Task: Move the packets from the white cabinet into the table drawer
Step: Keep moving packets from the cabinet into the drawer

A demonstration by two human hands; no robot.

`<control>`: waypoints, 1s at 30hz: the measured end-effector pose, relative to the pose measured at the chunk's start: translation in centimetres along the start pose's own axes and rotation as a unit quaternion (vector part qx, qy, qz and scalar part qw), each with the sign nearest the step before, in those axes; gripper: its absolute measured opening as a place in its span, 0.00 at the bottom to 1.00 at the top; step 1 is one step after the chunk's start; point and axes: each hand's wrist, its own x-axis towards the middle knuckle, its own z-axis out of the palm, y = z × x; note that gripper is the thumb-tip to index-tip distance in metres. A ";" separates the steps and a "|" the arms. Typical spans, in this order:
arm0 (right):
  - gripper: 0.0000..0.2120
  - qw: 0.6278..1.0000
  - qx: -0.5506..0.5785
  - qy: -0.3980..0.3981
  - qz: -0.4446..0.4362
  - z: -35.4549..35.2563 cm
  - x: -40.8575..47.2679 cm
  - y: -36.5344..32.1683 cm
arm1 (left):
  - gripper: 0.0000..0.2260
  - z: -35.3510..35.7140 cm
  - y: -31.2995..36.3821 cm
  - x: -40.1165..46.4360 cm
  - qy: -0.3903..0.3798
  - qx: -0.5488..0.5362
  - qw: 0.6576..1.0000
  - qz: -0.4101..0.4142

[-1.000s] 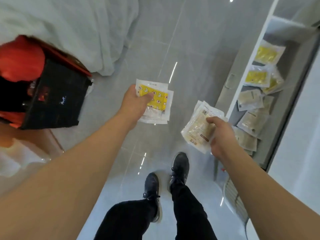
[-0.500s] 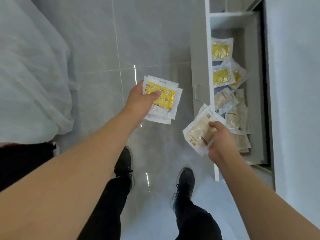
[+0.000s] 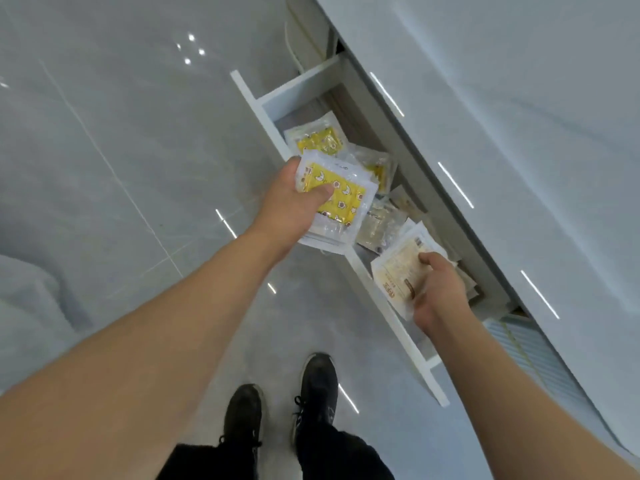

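Packets with yellow star-and-moon print (image 3: 341,199) sit as a small stack in the left hand (image 3: 289,206), thumb clamped on top, fingers hidden beneath, held over the front rim of the open table drawer (image 3: 388,306) at about 12 o'clock from the shoes (image 3: 280,414). At 2 o'clock the right hand (image 3: 438,292) grips beige packets (image 3: 398,271) low above the drawer, probably so they drop flat. More packets (image 3: 320,140) already lie inside, under the white tabletop (image 3: 519,116).
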 end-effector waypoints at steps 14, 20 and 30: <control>0.08 0.986 -0.011 0.095 -0.138 1.3 9.1 0.8 | 0.33 9.3 -2.0 13.2 -0.257 0.376 0.885 0.092; 0.06 0.962 -0.144 0.092 -0.213 1.0 12.8 2.2 | 0.19 11.4 -4.8 15.8 -0.343 0.558 0.731 0.192; 0.17 0.903 -0.359 0.054 -0.228 0.9 14.2 1.5 | 0.16 11.8 -6.9 17.1 -0.313 0.697 0.536 0.357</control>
